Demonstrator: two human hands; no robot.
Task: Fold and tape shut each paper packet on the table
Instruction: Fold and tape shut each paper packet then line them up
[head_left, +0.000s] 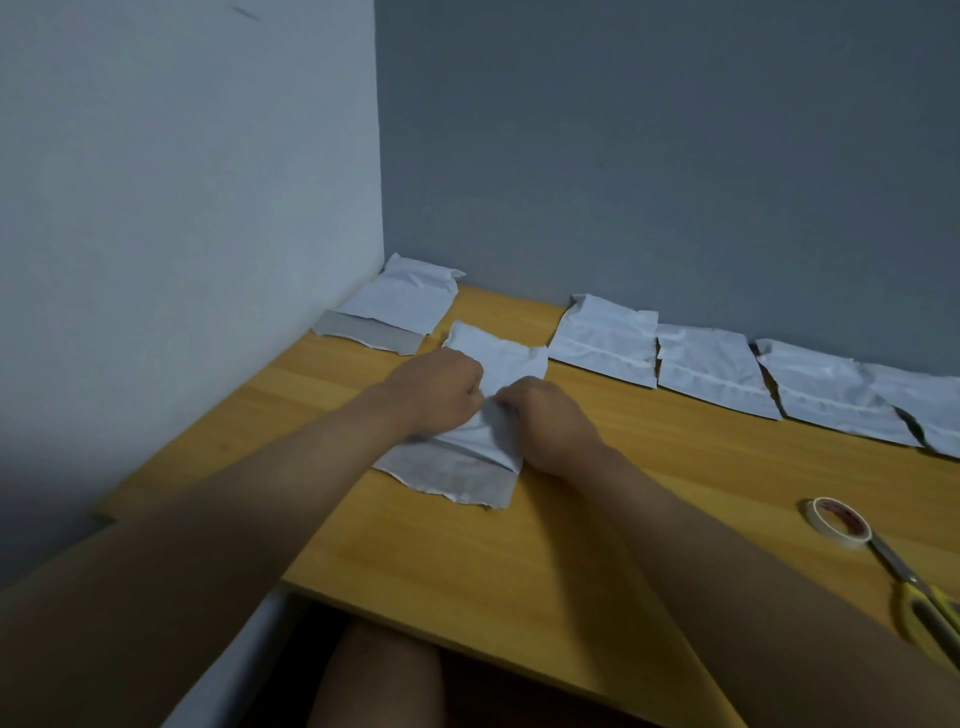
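Observation:
A white paper packet (511, 358) lies in the middle of the wooden table (519, 551), its grey open end (457, 475) toward me. My left hand (441, 389) and my right hand (545, 421) sit close together on its middle, fingers curled, pinching a raised fold of the paper between them. Another packet (400, 304) with a grey flap lies in the far left corner. Several more white packets (602, 338) (711, 369) (831, 395) lie in a row along the back wall.
A roll of tape (840, 522) lies at the right of the table, with yellow-handled scissors (919, 597) beside it near the right edge. Walls close the table on the left and at the back. My knee shows under the near table edge.

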